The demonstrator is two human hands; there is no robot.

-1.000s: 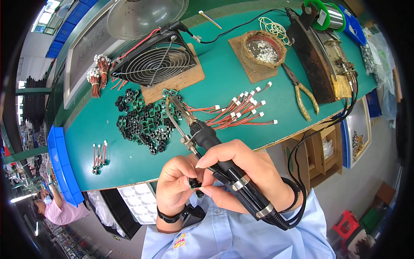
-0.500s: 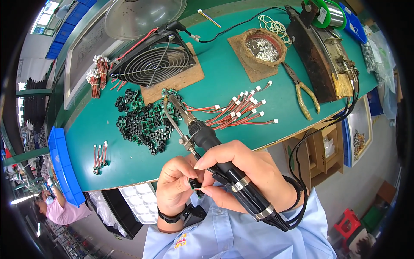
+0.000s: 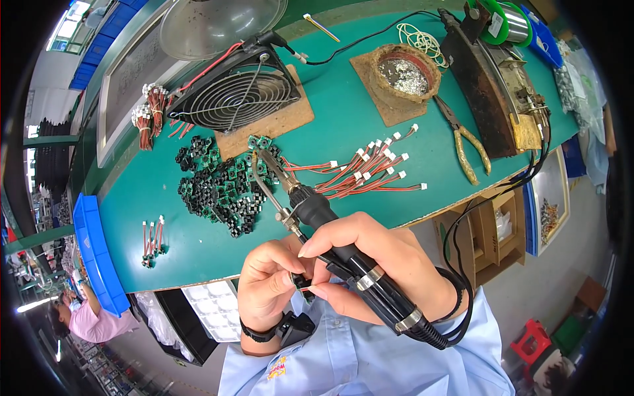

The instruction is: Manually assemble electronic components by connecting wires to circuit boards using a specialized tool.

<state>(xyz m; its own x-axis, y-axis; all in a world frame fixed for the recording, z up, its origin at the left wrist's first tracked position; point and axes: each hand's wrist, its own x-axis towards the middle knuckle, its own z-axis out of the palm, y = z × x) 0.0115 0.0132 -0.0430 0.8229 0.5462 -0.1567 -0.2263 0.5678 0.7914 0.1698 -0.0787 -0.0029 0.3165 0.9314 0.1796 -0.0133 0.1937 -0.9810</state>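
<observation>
My right hand (image 3: 393, 267) is wrapped round a black soldering iron (image 3: 318, 210) with a thin metal feed tube clamped along its side. The iron slants up and left, its tip over the heap of small black-and-green circuit board parts (image 3: 228, 178). Close to my body, my left hand (image 3: 264, 280) pinches one small black part with a green board (image 3: 302, 282). Fingertips of my right hand meet at that same part, and my fingers partly cover it. Beyond the iron lie several red-and-black wires with white connectors (image 3: 370, 168).
A black fan (image 3: 238, 99) stands on a board behind the heap. Farther right are a round pot of metal bits (image 3: 429, 82), pliers (image 3: 474, 155) and a solder spool (image 3: 508, 23). Several wired parts (image 3: 153, 244) lie left, beside a blue tray (image 3: 92, 257). Cables trail from the iron.
Almost nothing differs. The iron's rear end and my right hand have shifted very slightly; both hands keep their hold.
</observation>
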